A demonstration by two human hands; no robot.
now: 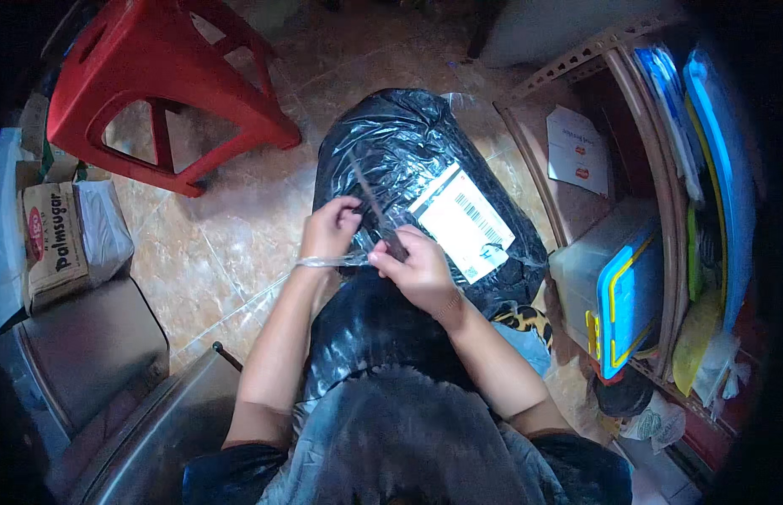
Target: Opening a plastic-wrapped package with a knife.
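A large parcel in black plastic wrap (379, 136) lies before me, with a white shipping label (468, 224) stuck on its right side. My right hand (420, 268) grips what looks like a slim knife (370, 191), its thin blade slanting up and left over the wrap. Around my left wrist passes a strip of clear plastic (331, 260) that stretches across to the fingers of my right hand. My left hand (331, 230) is at the parcel's near left side, fingers curled; whether they pinch any wrap is hidden.
A red plastic stool (177, 95) stands on the tiled floor at upper left. Cardboard boxes (53, 233) are on the left. To the right, a metal shelf rack (644, 145) holds a clear storage box with a blue lid (625, 303).
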